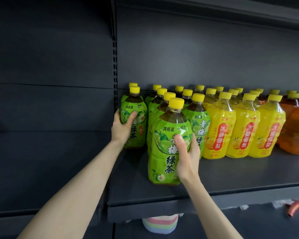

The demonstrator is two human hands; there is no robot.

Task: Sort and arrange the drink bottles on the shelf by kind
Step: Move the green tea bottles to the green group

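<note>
Dark metal shelf (231,171) | clasping rear yellow-capped green-label plastic tea bottle (140,118) in left fingers (118,114), front twin (164,161) in right fingers (194,144) | keep upright, seat flush behind fingers.

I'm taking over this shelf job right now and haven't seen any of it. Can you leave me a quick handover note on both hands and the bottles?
Left hand grips the leftmost green-labelled plastic tea bottle with a yellow cap, upright at the row's end.
Right hand grips the front green-labelled bottle, ahead of the rest near the dark metal shelf edge.
Done: green bottles sit left, yellow-labelled bottles middle, orange-labelled bottles right.
Left: probably tuck the front bottle into the green group and straighten its rows.
</note>
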